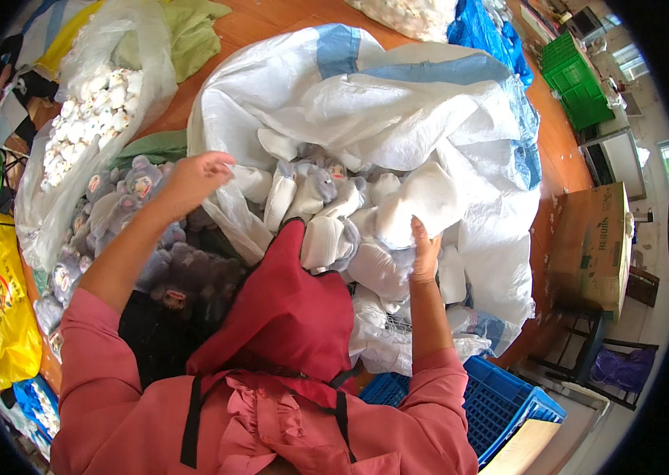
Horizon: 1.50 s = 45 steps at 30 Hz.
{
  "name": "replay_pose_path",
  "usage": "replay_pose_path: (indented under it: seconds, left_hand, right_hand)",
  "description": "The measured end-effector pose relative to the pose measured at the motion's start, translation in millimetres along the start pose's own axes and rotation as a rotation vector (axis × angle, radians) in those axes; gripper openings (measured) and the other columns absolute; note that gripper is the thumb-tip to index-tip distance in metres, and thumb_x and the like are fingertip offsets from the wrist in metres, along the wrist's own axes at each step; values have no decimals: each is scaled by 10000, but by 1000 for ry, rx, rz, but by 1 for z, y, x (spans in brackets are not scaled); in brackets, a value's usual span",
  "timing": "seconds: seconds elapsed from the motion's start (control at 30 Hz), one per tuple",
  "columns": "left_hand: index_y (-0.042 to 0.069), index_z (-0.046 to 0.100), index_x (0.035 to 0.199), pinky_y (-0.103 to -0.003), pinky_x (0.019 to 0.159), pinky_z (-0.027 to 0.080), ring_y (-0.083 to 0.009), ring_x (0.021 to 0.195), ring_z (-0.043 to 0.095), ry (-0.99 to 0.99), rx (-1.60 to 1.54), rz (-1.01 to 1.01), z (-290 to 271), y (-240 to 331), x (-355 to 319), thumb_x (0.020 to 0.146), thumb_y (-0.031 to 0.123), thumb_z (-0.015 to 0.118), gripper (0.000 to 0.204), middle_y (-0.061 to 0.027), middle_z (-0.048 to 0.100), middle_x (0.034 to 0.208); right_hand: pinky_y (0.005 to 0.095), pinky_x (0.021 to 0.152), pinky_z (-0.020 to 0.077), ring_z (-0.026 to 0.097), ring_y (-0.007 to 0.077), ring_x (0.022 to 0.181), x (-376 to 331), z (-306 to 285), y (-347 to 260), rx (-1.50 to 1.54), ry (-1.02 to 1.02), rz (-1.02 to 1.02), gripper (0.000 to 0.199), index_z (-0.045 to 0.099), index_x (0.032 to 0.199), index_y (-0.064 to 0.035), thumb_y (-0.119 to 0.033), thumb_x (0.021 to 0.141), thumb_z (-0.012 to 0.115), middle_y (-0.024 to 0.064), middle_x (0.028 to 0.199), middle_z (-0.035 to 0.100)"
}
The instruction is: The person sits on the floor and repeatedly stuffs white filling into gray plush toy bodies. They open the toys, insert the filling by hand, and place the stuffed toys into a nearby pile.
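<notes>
A large white woven sack with blue bands lies open in front of me, holding several stuffed plush pieces in white and grey. My right hand grips the lower edge of a big rounded white plush piece, thumb on top and the other fingers mostly hidden. At the sack's left rim is my left hand, raised, its fingers curled and drawn together. Whether the fingertips pinch something small or the sack's edge is not clear. Grey plush toys are heaped below and left of that hand.
A clear bag of small white pieces stands at the far left, above a yellow bag. Blue crates sit by my right side. Farther right are a cardboard box and a green crate. My red apron overlaps the sack's near edge.
</notes>
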<state>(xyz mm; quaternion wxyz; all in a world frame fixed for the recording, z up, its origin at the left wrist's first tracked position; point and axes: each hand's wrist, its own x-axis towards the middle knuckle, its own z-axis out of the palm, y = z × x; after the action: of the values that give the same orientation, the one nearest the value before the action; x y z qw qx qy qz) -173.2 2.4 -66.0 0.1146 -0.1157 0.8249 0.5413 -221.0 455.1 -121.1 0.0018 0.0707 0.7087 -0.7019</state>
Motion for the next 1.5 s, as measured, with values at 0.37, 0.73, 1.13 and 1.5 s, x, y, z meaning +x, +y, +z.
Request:
replay_pose_path:
  seconds: [0.37,0.73,1.13,1.5]
  left_hand:
    - [59,438,1420,-335,967,474,-169,1122,577,73,-566,212,3,55,-145,771,73,792,739,-81,605,1250]
    - [112,553,1244,-312,913,491,-150,1052,594,490,-478,554,1,-27,-190,763,-20,786,550,-14,612,1159]
    - [122,549,1213,-401,917,473,-346,1075,555,474,-114,482,7,-24,-207,731,82,786,538,-132,496,1137]
    - [24,547,1217,-311,927,459,-180,1057,573,112,-723,-69,4,-20,-199,872,252,726,451,-84,606,1115]
  right_hand:
    - [300,894,484,592,125,988,-85,206,-145,-29,-952,-134,438,602,1225,-11,-193,863,768,47,1097,667]
    - [336,1034,409,562,239,1190,-139,262,-125,-306,-1268,-432,664,501,1387,-65,-4,766,729,116,1269,586]
    - [311,984,462,581,169,1138,-139,261,-106,-258,-1282,-125,527,554,1305,-14,-28,814,742,81,1239,616]
    - [316,864,479,603,239,961,-128,255,-100,-434,-1239,-665,529,642,1237,-108,-46,719,731,78,1011,649]
